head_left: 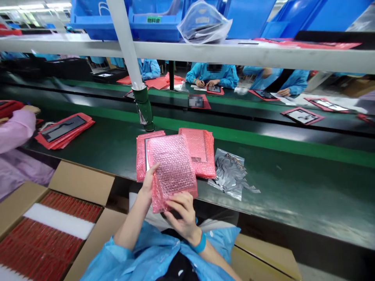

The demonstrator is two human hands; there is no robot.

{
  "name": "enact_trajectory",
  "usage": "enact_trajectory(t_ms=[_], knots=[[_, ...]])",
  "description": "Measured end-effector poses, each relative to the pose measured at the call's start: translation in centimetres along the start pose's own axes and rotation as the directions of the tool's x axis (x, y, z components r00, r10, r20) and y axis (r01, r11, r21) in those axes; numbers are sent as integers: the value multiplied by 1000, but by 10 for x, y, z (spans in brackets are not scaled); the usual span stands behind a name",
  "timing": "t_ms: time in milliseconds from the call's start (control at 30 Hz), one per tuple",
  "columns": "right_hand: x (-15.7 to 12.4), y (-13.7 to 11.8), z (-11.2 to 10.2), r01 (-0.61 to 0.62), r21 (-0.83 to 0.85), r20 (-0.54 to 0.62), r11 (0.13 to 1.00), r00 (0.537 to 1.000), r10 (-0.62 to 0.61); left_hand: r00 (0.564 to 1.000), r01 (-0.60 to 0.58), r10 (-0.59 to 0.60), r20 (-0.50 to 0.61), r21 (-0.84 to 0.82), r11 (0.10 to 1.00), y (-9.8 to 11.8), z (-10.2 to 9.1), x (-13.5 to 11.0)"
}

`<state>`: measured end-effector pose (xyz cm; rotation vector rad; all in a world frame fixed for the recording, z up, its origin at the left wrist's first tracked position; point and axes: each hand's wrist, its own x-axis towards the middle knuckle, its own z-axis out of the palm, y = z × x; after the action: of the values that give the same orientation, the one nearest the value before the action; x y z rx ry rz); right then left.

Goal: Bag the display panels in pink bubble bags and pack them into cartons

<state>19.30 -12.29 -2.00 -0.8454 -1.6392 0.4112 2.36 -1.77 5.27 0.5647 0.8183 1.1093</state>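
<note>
**Bubble-wrap pouch held in both hands above a conveyor bench**

Left hand (149,181), fingers spread, grips the side edge of a pink bubble-wrap pouch (172,171); right hand (180,214), partly curled, holds its lower edge. The pouch overlaps two similar pouches (199,152) on the dark conveyor bench (293,183), just beside a crumpled silver bag (230,173). An open carton (80,181) stands lower left.
</note>
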Motion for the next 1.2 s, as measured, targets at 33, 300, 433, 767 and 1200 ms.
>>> enact_trajectory(t_ms=[33, 300, 433, 767, 1200], knots=[[-4, 3, 1, -160, 120, -90, 980, 981, 171, 1000, 18, -18, 0, -44, 999, 6, -4, 0], [35, 10, 0, -556, 826, 472, -92, 593, 652, 992, -128, 127, -8, -99, 987, 56, 3, -1], [44, 6, 5, -636, 771, 520, -35, 597, 611, 976, -208, 211, 47, -70, 976, 79, 22, -2], [40, 6, -87, -700, 330, 228, 634, 710, 666, 955, -296, 246, 167, 611, 735, 154, -15, 14], [17, 4, -126, -798, 302, 234, 522, 593, 771, 723, -393, 662, 198, 906, 158, 161, -65, 69]])
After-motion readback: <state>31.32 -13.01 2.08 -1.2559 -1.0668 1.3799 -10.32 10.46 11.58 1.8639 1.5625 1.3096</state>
